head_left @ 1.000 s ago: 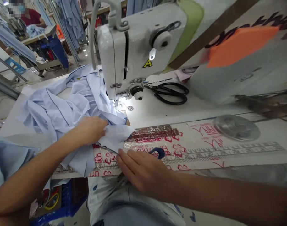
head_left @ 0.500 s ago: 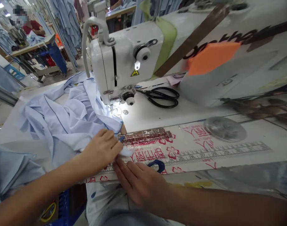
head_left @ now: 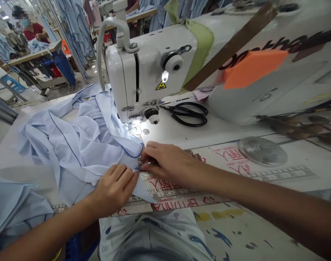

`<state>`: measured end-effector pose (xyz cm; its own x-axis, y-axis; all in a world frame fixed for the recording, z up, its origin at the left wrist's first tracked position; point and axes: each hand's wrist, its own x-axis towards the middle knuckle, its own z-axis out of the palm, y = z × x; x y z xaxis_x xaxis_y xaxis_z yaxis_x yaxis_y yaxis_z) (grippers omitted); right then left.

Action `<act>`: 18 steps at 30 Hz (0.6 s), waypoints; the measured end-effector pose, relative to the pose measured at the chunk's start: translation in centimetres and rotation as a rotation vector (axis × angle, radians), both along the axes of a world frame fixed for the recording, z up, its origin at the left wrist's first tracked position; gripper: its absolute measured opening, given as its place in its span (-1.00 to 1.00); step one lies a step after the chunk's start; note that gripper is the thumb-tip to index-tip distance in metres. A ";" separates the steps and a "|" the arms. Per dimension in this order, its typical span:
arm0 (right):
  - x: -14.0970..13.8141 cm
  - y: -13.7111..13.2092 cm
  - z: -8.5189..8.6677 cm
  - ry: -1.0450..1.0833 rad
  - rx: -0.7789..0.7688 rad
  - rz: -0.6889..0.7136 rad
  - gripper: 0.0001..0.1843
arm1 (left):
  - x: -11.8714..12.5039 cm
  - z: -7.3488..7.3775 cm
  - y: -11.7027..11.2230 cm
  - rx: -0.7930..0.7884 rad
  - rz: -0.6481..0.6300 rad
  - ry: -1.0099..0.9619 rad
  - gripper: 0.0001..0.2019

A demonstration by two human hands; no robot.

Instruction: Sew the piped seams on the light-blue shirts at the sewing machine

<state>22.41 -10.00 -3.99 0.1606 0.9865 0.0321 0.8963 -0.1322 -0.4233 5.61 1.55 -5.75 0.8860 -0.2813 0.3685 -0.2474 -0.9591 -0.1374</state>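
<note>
Both left hand (head_left: 113, 187) and right hand (head_left: 169, 162) pinch the blue cloth (head_left: 82, 134), close together — probably to keep its edge straight

White light glares beneath the sewing machine (head_left: 121, 79), near my right grip (head_left: 168, 161), bleaching the tabletop (head_left: 168, 135); toward the right edge my view stretches and smears, probably from the lens.

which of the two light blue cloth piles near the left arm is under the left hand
The larger pile by the sewing machine: the left hand is on its near side, while the lower-left pile has no hand on it.
</note>
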 end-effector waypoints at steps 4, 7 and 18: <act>-0.2 1.4 0.0 -0.027 -0.059 0.046 -0.97 | 0.1 -0.1 0.0 0.009 -0.018 0.009 -0.83; -0.7 1.9 -0.4 -0.121 0.009 0.070 -0.95 | 0.2 -0.2 0.0 0.017 -0.057 -0.021 -0.82; 3.5 2.5 -1.1 -0.790 0.659 0.580 -0.81 | 0.0 -0.6 0.1 -0.074 -0.062 -0.070 -0.80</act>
